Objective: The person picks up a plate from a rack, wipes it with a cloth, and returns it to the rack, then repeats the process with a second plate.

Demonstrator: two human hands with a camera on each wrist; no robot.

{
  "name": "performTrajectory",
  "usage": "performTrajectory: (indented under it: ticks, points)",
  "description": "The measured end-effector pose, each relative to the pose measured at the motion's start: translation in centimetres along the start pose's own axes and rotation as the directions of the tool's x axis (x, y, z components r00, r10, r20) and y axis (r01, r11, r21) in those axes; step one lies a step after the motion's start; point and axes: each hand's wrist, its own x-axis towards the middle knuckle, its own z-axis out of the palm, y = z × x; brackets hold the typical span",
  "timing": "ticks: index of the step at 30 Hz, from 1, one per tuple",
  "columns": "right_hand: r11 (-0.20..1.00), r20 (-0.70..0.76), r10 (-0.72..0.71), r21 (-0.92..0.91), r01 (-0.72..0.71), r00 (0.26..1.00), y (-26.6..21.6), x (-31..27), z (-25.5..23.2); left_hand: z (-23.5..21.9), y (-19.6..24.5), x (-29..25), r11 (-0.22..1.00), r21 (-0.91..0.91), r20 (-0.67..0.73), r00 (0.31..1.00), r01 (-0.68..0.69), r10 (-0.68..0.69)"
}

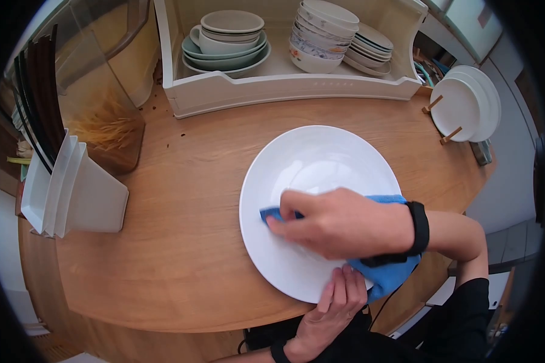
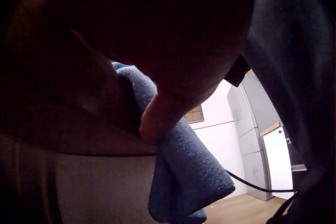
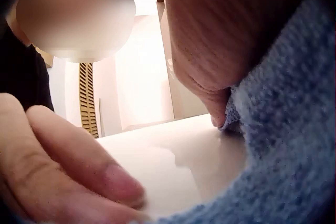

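A large white plate (image 1: 321,157) lies at the front edge of the wooden table. My right hand (image 1: 345,224) is over the plate, its fingers bunched on a blue cloth (image 1: 384,281) against the white surface. The cloth runs under that hand and drapes over the plate's near right rim. In the right wrist view, the blue cloth (image 3: 294,129) has a fuzzy, towel-like weave. My left hand (image 1: 336,302) grips the near rim, its fingers lying on top of the plate. The left wrist view is dark, with a fold of cloth (image 2: 191,166) hanging beside the thumb.
A cream rack (image 1: 284,91) at the back holds stacked bowls (image 1: 324,36) and plates. Small white plates (image 1: 457,106) stand in a wooden holder at the right. White containers (image 1: 94,187) with chopsticks (image 1: 39,97) and a clear bin of noodle-like strands (image 1: 106,127) stand at the left.
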Motion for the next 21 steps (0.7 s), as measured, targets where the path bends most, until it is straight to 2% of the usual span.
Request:
performTrajectory:
  ticks: [3, 5, 7, 10, 12, 13, 15, 18, 20, 21]
  points:
    - [0.999, 0.128, -0.053, 0.018, 0.051, 0.990, -1.4, -0.7, -0.2, 0.4, 0.3, -0.7, 1.000, -0.020, 0.019, 1.000, -0.022, 0.023]
    - [0.998, 0.243, -0.047, 0.054, 0.035, 0.969, -2.0, -1.2, -0.4, 0.7, 0.8, -1.0, 0.999, -0.040, 0.012, 1.000, -0.019, 0.019]
    - [0.997, 0.247, -0.067, 0.059, 0.054, 0.967, -2.0, -1.7, -0.2, 1.5, 1.9, -1.3, 0.997, -0.072, 0.021, 0.999, 0.027, -0.026]
    - [0.999, 0.264, -0.031, -0.008, 0.034, 0.964, -2.0, -2.0, -0.9, 1.5, 1.9, -1.0, 0.998, -0.041, 0.003, 0.999, 0.041, -0.041]
    - [0.981, 0.317, 0.058, -0.194, 0.005, 0.947, -1.5, -2.0, -1.6, 1.2, 1.6, -0.9, 0.998, -0.035, -0.005, 0.999, 0.046, -0.046]
    - [0.981, 0.319, 0.062, -0.194, 0.001, 0.946, -1.2, -2.0, -1.6, 1.1, 1.3, -1.1, 0.999, -0.030, 0.011, 0.999, 0.045, -0.045]
    - [0.945, 0.240, 0.092, -0.326, -0.009, 0.966, -0.5, -1.9, -1.4, 1.0, 1.1, -1.1, 0.999, -0.031, 0.031, 0.999, 0.045, -0.044]
    - [0.932, 0.190, 0.091, -0.362, -0.016, 0.978, 1.0, -1.2, -2.0, 0.3, 0.4, -0.4, 0.999, -0.024, 0.052, 0.998, 0.044, -0.042]
    - [0.935, 0.141, 0.124, -0.347, -0.068, 0.982, 2.2, -0.7, -2.9, -0.3, -0.4, 0.5, 0.995, -0.099, -0.070, 0.998, -0.001, -0.006]
    - [0.934, 0.138, 0.124, -0.350, -0.068, 0.983, 3.0, -0.6, -3.3, -0.5, -0.3, 0.5, 0.995, -0.098, -0.074, 0.997, -0.003, -0.004]
